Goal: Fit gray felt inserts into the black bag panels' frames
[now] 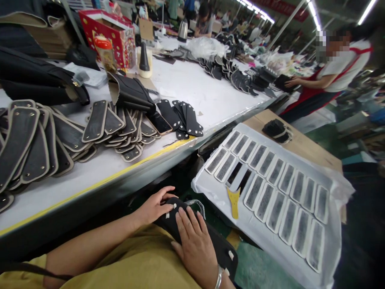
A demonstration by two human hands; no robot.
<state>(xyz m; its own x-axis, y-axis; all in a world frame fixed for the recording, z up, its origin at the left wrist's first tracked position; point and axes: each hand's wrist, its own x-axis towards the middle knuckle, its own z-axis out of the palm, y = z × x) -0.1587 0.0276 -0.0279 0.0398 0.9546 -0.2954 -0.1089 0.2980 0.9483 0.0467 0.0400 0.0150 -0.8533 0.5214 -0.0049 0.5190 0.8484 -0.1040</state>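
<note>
On my lap lies a black leather piece [221, 249] with small white marks. My left hand [155, 206] rests on its far end with fingers spread and curled over the edge. My right hand [194, 239] lies flat on top of the piece, fingers stretched out. To my right a white sheet [270, 237] carries rows of grey glued strips [288, 218] with pale borders, and a yellow scraper [234, 200] lies on it.
A long white table [192, 90] with a yellow edge holds fanned stacks of black strips [33, 140], a phone [159, 122], a red box [111, 34] and a glue bottle [144, 60]. Another person [331, 72] works at the far right. A wooden stand [303, 146] bears a small black bundle.
</note>
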